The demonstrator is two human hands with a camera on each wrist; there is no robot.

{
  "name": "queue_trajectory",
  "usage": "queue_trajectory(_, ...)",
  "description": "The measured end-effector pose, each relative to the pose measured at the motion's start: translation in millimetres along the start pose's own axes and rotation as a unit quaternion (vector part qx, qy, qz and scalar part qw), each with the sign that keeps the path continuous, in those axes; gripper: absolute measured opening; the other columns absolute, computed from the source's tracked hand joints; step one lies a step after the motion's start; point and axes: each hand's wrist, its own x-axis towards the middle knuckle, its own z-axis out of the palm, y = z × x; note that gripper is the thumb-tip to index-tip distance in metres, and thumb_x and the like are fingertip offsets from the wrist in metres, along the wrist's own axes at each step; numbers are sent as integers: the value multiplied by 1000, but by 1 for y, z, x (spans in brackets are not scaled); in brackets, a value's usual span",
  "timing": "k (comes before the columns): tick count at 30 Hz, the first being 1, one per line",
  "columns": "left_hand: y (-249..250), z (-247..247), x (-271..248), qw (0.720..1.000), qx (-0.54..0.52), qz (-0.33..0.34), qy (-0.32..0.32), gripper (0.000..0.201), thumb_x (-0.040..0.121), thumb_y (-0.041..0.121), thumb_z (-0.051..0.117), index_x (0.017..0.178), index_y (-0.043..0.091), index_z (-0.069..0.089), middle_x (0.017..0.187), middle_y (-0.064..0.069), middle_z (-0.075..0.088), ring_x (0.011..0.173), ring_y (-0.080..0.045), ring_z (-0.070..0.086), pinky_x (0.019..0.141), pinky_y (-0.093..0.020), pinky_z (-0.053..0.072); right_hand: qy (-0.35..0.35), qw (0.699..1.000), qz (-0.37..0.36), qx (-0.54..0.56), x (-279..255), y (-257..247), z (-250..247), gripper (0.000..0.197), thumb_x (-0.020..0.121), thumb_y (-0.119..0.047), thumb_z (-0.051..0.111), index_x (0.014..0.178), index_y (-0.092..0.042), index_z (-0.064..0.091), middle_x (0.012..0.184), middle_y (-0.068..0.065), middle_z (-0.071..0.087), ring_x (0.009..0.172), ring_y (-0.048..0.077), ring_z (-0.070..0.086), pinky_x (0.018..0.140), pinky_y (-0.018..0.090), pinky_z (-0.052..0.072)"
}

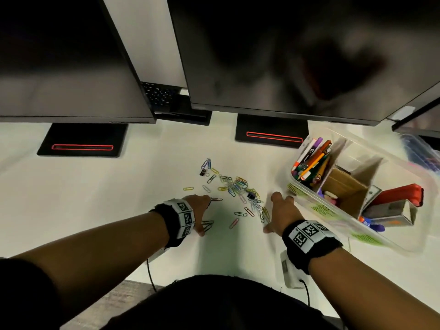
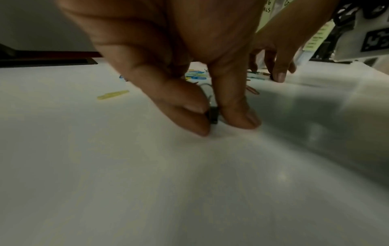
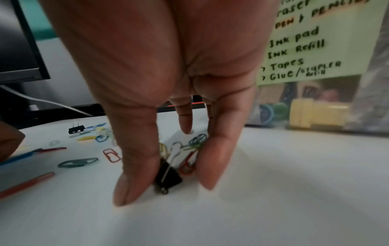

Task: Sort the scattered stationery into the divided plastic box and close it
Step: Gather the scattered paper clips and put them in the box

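Coloured paper clips (image 1: 234, 186) lie scattered on the white desk, with a black binder clip (image 1: 202, 172) at the pile's far left. The clear divided box (image 1: 309, 198) stands open at the right, holding pens (image 1: 312, 160) and a red stapler (image 1: 400, 198). My left hand (image 1: 205, 216) is at the pile's left edge; in the left wrist view this hand (image 2: 214, 119) pinches a small black binder clip (image 2: 213, 115) against the desk. My right hand (image 1: 271, 214) is beside the box, fingers straight and tips down. Its thumb touches another black binder clip (image 3: 168, 178), lying between thumb and finger of the right hand (image 3: 166, 191).
Two dark monitors (image 1: 273, 55) overhang the back of the desk on black stands (image 1: 271, 132). A yellow handwritten note (image 3: 305, 50) is stuck on the box wall. A blurred clear plastic piece (image 1: 421, 151) lies at far right. A white device with a cable (image 1: 291, 270) sits at the desk's front edge.
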Motion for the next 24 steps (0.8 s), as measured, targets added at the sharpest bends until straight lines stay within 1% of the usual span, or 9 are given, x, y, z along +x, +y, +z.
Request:
queue_trajectory(3, 7, -2, 8, 997, -61, 7, 37, 67, 68, 33, 82, 117, 6, 45, 119, -13, 58, 109, -30, 57, 79, -31, 42, 7, 999, -10, 31, 6, -7, 4, 86, 64, -17, 84, 131, -9, 30, 131, 21, 39, 112, 30, 53, 95, 31, 44)
queue_trajectory(8, 15, -4, 24, 988, -116, 31, 99, 57, 69, 27, 80, 112, 7, 48, 115, -13, 58, 104, -30, 57, 83, -32, 45, 24, 995, -46, 89, 14, -31, 5, 76, 66, -16, 83, 127, -9, 38, 123, 19, 45, 107, 31, 54, 91, 30, 45)
queue_trajectory(11, 13, -14, 29, 978, -131, 71, 148, 39, 74, 19, 74, 106, 7, 55, 111, -13, 60, 101, -28, 57, 80, -28, 44, 30, 991, -82, 101, 20, -45, 8, 69, 68, -17, 81, 124, -8, 42, 122, 19, 47, 109, 31, 52, 90, 28, 44)
queue_trajectory(13, 5, -25, 31, 971, -122, 83, 188, 31, 79, 24, 69, 103, 9, 57, 109, -10, 60, 101, -26, 56, 79, -27, 41, 36, 987, -115, 108, 25, -50, 8, 63, 71, -20, 79, 123, -9, 46, 121, 17, 48, 108, 28, 51, 85, 25, 41)
queue_trajectory(15, -7, -39, 34, 963, -120, 72, 231, 29, 83, 28, 65, 106, 12, 57, 113, -8, 56, 103, -25, 55, 81, -25, 40, 69, 980, -131, 133, 29, -53, 4, 52, 75, -23, 74, 120, -10, 50, 119, 12, 49, 101, 23, 52, 81, 21, 39)
queue_trajectory(17, -20, -51, 41, 961, -116, 47, 246, 36, 86, 26, 61, 119, 15, 53, 127, -7, 48, 115, -25, 51, 93, -29, 40, 127, 972, -132, 144, 34, -56, -2, 42, 81, -24, 68, 118, -11, 53, 120, 10, 49, 101, 23, 54, 86, 24, 43)
queue_trajectory(19, -27, -61, 49, 969, -100, 32, 224, 53, 88, 23, 57, 137, 16, 39, 147, -6, 32, 134, -26, 37, 110, -32, 33, 152, 971, -145, 113, 41, -58, -6, 44, 86, -25, 60, 127, -11, 49, 131, 10, 45, 118, 26, 49, 102, 29, 39)
queue_trajectory(21, -28, -63, 55, 977, -94, 26, 188, 65, 91, 20, 51, 148, 15, 21, 158, -4, 12, 146, -23, 17, 119, -32, 19, 105, 978, -165, 66, 47, -62, -6, 54, 92, -26, 51, 141, -10, 34, 149, 9, 30, 137, 26, 29, 115, 30, 24)
queue_trajectory(24, -22, -57, 61, 990, -63, 33, 125, 64, 95, 13, 41, 150, 12, 9, 160, -5, 1, 148, -22, 3, 122, -32, 8, 18, 981, -192, 15, 52, -68, 1, 62, 96, -30, 42, 149, -12, 13, 159, 5, 6, 147, 25, 4, 121, 37, 8)
